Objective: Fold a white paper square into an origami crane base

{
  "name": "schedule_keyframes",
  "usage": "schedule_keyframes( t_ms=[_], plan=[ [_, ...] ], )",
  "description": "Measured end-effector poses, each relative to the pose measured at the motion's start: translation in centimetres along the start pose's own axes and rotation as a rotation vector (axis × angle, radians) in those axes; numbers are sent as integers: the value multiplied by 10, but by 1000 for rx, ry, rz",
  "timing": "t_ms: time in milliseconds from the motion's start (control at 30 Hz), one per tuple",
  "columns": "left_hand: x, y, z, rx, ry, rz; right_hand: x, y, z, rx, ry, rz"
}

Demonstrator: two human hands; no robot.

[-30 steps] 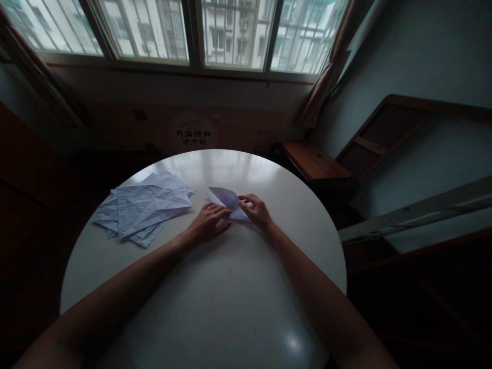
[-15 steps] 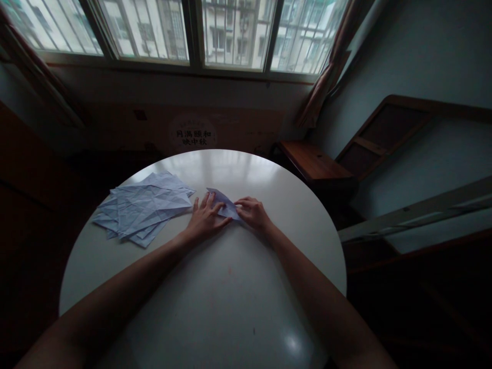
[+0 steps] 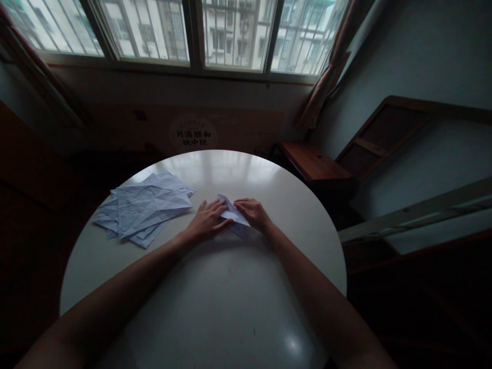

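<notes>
A small folded sheet of pale paper [image 3: 233, 215] lies near the middle of the round white table [image 3: 215, 297]. My left hand [image 3: 207, 221] rests flat on its left part with fingers stretched out. My right hand [image 3: 251, 212] is curled on the paper's right edge, fingertips pinching a flap against the table. The paper forms a narrow pointed shape between both hands.
A loose pile of several creased pale sheets [image 3: 144, 207] lies on the table's left side. Behind the table are a window, a dark wall with a round label [image 3: 194, 136], and a brown wooden stool [image 3: 313, 164] at the right. A curtain [image 3: 326, 66] hangs at the right.
The raised flap of the paper has been folded down flat. Both hands have shifted slightly and now press the paper into a narrower point.
</notes>
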State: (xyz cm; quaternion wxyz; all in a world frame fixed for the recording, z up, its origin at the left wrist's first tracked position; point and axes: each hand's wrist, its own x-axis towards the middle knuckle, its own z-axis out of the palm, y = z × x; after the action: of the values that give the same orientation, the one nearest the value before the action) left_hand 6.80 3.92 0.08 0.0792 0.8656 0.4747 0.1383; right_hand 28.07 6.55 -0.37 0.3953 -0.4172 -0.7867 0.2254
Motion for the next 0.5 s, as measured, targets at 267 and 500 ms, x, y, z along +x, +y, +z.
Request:
schedule_keyframes(
  t_ms=[267, 500],
  plan=[
    [0, 1, 5, 101, 131, -72, -2, 0, 1, -159, -68, -61],
    [-1, 3, 3, 37, 144, -97, -5, 0, 3, -319, -143, -101]
  ],
)
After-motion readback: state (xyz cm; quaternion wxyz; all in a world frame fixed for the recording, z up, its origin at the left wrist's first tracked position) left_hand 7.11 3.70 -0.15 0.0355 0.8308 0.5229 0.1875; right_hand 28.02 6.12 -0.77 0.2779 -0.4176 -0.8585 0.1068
